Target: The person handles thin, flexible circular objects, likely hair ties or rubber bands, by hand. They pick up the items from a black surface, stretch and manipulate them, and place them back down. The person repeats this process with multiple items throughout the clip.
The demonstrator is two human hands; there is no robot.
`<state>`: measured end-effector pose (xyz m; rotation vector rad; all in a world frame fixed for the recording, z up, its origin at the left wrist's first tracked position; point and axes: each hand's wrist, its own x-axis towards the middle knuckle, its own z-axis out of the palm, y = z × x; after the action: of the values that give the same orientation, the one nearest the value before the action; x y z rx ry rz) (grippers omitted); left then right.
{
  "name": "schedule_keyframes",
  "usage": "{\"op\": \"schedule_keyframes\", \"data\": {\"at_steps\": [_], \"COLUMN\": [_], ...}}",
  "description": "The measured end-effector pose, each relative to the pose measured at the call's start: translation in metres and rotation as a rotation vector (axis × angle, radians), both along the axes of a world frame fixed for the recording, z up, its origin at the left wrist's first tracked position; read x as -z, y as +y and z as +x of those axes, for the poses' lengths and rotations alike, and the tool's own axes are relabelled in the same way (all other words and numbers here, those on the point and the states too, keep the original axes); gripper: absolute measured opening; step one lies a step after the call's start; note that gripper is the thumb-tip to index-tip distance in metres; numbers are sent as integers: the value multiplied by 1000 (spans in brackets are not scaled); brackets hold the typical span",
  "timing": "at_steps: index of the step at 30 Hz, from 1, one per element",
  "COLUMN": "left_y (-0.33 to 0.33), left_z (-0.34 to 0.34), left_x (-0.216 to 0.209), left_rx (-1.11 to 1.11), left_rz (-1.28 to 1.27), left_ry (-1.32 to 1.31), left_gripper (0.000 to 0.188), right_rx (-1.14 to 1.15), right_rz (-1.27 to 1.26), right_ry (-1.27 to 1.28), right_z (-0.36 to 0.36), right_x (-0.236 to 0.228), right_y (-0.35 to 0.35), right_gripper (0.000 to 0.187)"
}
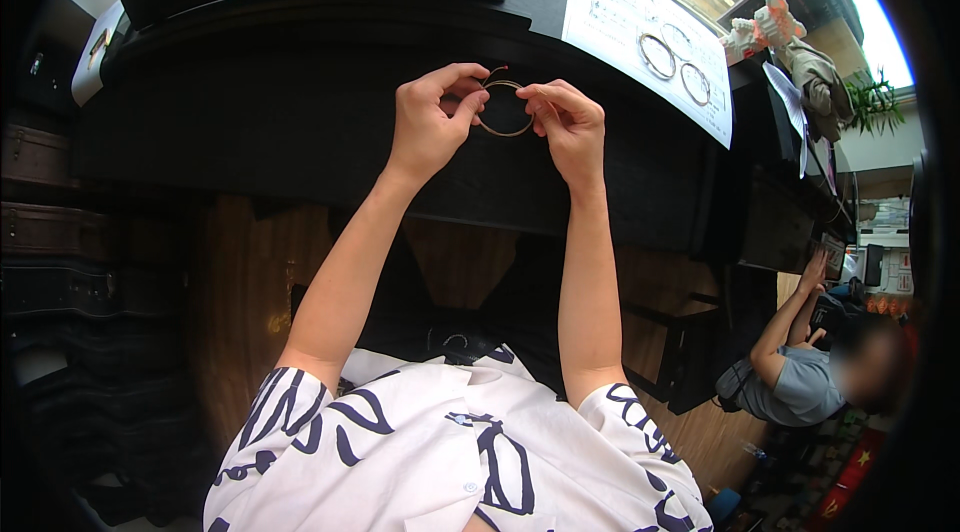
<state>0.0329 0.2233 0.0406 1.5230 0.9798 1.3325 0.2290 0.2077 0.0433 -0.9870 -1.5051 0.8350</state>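
A thin coiled metal string (509,134), wound into a small golden ring, is held up over the black table. My left hand (433,120) pinches its left side between thumb and fingers. On the opposite side, my right hand (569,124) grips the coil with thumb and fingertips. A loose end with a tiny red tip sticks up above the ring near my left fingers. Where the fingertips cover the coil, its exact winding is hidden.
The black table (300,147) spans the space before me. A white sheet (620,22) at the far right bears several dark rings, laid or printed. Black cases (60,282) stack at left. Another person (800,382) sits at right, hands at a dark table. A plant (873,102) stands far right.
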Motion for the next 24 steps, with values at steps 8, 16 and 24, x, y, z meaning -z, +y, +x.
{"op": "schedule_keyframes", "data": {"at_steps": [8, 16, 24], "left_y": [-1, -2, 0], "left_z": [0, -1, -2], "left_x": [1, 4, 5], "left_rx": [-7, 42, 7], "left_rz": [81, 188, 208], "left_ry": [-19, -6, 7], "left_gripper": [17, 18, 16], "right_rx": [-173, -141, 18], "right_rz": [-217, -269, -203], "right_ry": [109, -192, -243], "right_z": [2, 1, -4], "right_x": [-20, -13, -6], "right_y": [-10, -1, 2], "right_gripper": [34, 23, 10]}}
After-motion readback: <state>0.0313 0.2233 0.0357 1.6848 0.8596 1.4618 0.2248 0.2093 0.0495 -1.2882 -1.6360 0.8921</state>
